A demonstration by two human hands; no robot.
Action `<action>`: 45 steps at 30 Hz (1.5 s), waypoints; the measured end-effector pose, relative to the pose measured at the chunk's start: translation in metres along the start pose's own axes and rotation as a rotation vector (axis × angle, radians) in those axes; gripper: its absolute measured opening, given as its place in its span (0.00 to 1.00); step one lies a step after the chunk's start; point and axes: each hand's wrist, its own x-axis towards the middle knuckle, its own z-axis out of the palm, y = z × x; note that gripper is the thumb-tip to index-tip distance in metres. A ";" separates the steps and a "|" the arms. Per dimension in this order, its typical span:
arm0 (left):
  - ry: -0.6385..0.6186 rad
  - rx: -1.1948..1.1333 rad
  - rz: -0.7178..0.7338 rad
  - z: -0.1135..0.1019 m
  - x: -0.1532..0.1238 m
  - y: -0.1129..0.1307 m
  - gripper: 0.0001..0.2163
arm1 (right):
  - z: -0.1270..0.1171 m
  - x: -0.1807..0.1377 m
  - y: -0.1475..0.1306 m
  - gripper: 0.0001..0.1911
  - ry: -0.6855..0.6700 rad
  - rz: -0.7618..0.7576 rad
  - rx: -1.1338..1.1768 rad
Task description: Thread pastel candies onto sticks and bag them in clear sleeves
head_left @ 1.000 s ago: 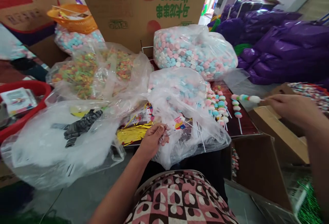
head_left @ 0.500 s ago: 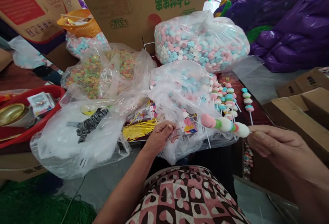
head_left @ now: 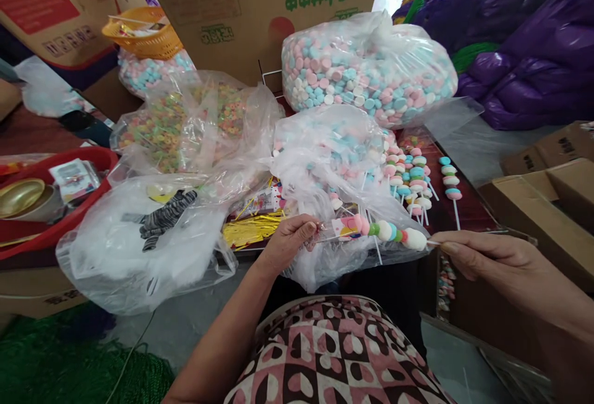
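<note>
My right hand [head_left: 496, 262] pinches the white stick of a marshmallow skewer [head_left: 390, 231], held level and pointing left. Pink, white and blue marshmallows alternate on it with green and red pieces. Closed fingers of my left hand [head_left: 290, 240] grip the end of a small clear printed bag [head_left: 346, 227]. The skewer's pink tip meets the bag's right end; whether it is inside, I cannot tell. Behind my hands sits an open plastic bag of marshmallows [head_left: 334, 135]. Several marshmallow skewers [head_left: 414, 175] lie right of it, and a single skewer [head_left: 449, 176] lies further right.
Yellow twist ties [head_left: 250, 231] lie left of my left hand. A large bag of marshmallows [head_left: 366, 73] and a bag of colourful rings [head_left: 180, 122] stand behind. On the left is a red basin [head_left: 104, 166]; on the right, an open cardboard box [head_left: 552, 206].
My right hand has brought the skewer left and slightly down, levelling it, until its pink tip meets the printed bag. The left hand stays nearly in place, with the bag stretched out to the right.
</note>
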 end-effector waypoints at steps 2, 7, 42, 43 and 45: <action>0.009 0.117 -0.005 -0.002 0.000 0.006 0.21 | -0.001 0.000 -0.005 0.23 0.021 -0.005 -0.029; 0.003 0.350 0.050 -0.004 -0.002 0.020 0.17 | -0.002 0.003 -0.002 0.24 0.015 -0.023 -0.044; -0.191 0.953 0.503 -0.006 0.004 0.056 0.19 | 0.038 -0.002 0.035 0.22 -0.400 0.087 0.234; -0.201 0.971 0.547 -0.006 0.004 0.055 0.19 | 0.039 -0.002 0.035 0.22 -0.445 0.112 0.277; -0.237 1.009 0.606 -0.005 0.005 0.056 0.17 | 0.044 -0.003 0.036 0.22 -0.503 0.151 0.359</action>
